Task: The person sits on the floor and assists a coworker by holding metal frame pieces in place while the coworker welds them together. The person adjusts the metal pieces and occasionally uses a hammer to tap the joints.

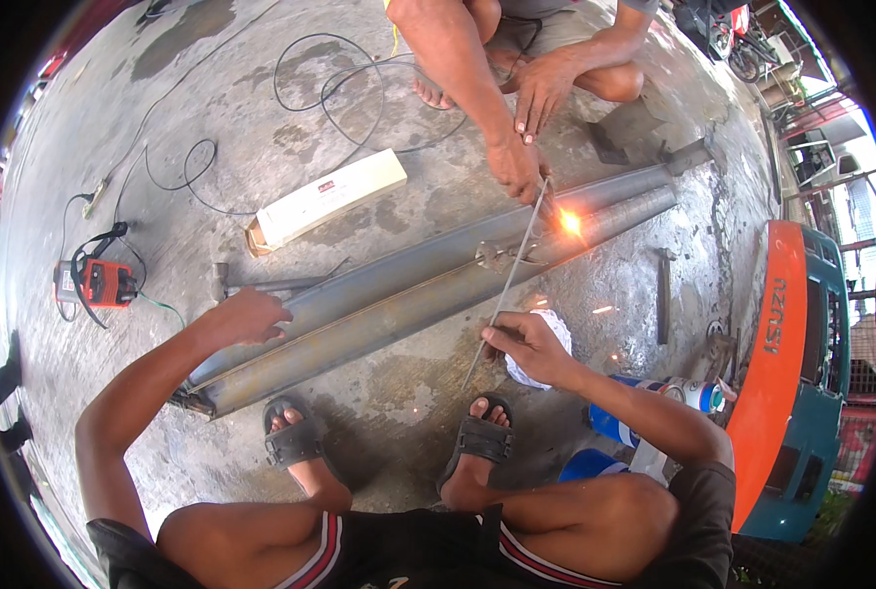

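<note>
My right hand pinches a thin grey metal rod that slants up across two long steel channels. The rod's upper end reaches close to another person's hands, near a bright orange weld spark. Fingers loosely bent and apart, my left hand is at the left part of the far steel channel; whether it touches the metal I cannot tell. The near steel channel lies alongside. Silvery locking pliers sit across the channels left of the spark. A white cloth lies beside my right hand.
A hammer and a long white carton lie beyond the channels. At left stands a red welding machine with cables. Blue cans are near my right knee, and an orange and teal vehicle panel stands farther right.
</note>
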